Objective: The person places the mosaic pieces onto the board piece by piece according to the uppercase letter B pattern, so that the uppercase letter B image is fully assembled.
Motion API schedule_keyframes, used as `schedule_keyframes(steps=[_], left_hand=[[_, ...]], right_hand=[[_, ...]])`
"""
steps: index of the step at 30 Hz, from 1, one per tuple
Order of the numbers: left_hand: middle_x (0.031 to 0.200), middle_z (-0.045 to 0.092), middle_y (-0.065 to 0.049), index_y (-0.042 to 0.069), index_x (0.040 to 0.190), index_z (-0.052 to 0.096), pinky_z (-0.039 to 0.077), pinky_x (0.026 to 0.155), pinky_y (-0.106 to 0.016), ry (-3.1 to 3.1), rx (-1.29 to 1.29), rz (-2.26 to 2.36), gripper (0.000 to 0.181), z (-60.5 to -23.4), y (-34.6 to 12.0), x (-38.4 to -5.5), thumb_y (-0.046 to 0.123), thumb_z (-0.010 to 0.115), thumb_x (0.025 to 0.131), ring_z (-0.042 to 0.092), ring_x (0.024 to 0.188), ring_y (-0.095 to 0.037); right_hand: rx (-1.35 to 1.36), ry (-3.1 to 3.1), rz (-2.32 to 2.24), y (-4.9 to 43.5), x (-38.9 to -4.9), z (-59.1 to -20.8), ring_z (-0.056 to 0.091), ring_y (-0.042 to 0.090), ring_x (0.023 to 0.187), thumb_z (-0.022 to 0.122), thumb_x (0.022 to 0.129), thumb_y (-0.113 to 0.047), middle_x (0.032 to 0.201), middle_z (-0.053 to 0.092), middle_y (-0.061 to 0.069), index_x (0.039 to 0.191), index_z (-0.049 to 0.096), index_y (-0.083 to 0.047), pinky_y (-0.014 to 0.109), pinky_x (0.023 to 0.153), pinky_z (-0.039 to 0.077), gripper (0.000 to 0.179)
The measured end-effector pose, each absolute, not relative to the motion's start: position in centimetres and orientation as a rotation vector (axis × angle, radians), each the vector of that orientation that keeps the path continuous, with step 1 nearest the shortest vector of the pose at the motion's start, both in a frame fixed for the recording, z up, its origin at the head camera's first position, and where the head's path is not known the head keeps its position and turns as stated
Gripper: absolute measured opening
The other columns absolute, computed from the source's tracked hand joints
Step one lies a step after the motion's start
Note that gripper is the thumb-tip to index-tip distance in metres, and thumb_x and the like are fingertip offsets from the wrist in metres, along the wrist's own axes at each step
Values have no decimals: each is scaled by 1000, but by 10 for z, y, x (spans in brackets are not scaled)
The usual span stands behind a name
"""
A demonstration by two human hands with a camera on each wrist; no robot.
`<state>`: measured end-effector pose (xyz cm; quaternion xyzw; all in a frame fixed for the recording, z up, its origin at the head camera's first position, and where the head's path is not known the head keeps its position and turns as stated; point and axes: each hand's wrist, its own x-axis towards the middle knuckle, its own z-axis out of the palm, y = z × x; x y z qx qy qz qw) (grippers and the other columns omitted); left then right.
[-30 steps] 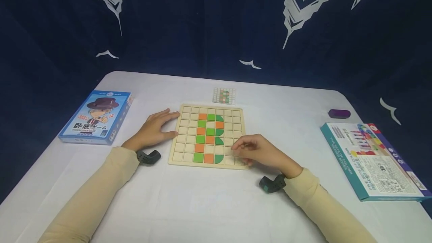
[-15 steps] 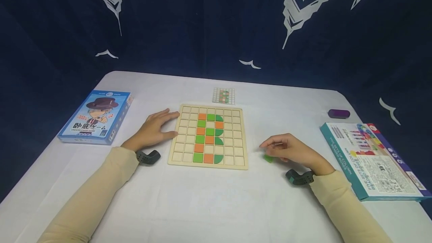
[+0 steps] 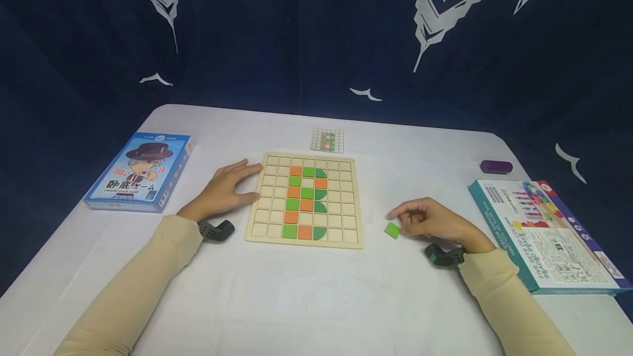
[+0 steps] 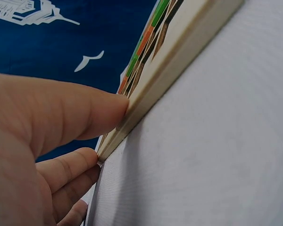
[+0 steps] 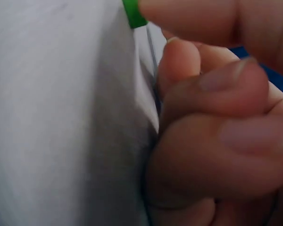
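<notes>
A wooden grid board [image 3: 336, 221] lies flat in the head view, with orange, light green and dark green rounded tiles set in its middle columns. My left hand [image 3: 225, 189] rests along its left edge, fingers spread. In the left wrist view the thumb [image 4: 99, 113] touches the board's side [image 4: 146, 101]. A light green square tile [image 3: 393, 230] lies on the table right of the board. My right hand [image 3: 432, 221] is just beside that tile, thumb tip at its edge, index finger reaching past it and the other fingers loosely curled. The right wrist view shows the tile [image 5: 135, 14] at the thumb tip.
A small pattern card [image 3: 328, 140] lies behind the board. At the left is a blue game box [image 3: 138, 172]; at the right, a white and teal box [image 3: 554, 235] with a purple oblong object [image 3: 497, 167] behind it. Dark blue printed fabric hangs behind the table.
My right hand has moved right, from over the board's right edge to the table. The green tile, partly hidden under the fingers half a second ago, now shows fully. The left hand stays still.
</notes>
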<state>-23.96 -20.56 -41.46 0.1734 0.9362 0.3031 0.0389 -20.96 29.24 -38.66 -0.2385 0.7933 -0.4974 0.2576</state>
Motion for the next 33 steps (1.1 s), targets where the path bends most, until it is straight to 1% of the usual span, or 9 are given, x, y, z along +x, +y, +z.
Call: schedule_keyframes(steps=[6, 12, 18, 21, 27, 33], left_hand=[[170, 41, -19, 5, 162, 48, 10, 133, -62, 2863, 529, 943, 74, -415, -206, -239, 30, 73, 98, 22, 163, -41], [171, 39, -19, 6, 163, 47, 10, 132, -63, 2854, 529, 950, 74, -415, -207, -238, 30, 73, 98, 21, 164, -42], [171, 39, -18, 7, 163, 47, 10, 132, -63, 2858, 526, 939, 74, -415, -207, -239, 30, 73, 98, 21, 164, -42], [171, 39, -18, 7, 163, 47, 10, 132, -63, 2861, 523, 937, 74, -415, -207, -239, 30, 73, 98, 22, 164, -42], [172, 39, -18, 7, 163, 47, 10, 132, -63, 2860, 516, 936, 74, -414, -206, -238, 30, 73, 98, 21, 164, -42], [172, 38, -18, 7, 163, 47, 11, 132, -64, 2855, 511, 942, 74, -413, -206, -237, 31, 74, 98, 21, 164, -42]], right_hand=[[-673, 2219, -1269, 289, -207, -384, 44, 3, 61, 76, 90, 9, 81, 58, -7, 120, 71, 16, 17, 52, 37, 31], [-663, 2272, -1235, 285, -204, -383, 46, 5, 61, 81, 87, 6, 81, 59, -3, 116, 73, 13, 19, 52, 39, 31], [-629, 2364, -1176, 282, -205, -384, 47, 6, 60, 86, 86, 0, 84, 62, 2, 112, 75, 8, 20, 51, 39, 29], [-632, 2386, -1182, 280, -205, -384, 48, 7, 61, 84, 88, 0, 88, 64, 3, 110, 74, 6, 20, 51, 39, 26], [-601, 2380, -1243, 272, -202, -382, 53, 9, 64, 78, 93, 3, 95, 69, 8, 112, 69, 8, 23, 50, 46, 21], [-531, 2378, -1303, 255, -198, -378, 53, 10, 59, 74, 91, 7, 89, 74, 10, 113, 66, 10, 24, 51, 47, 24]])
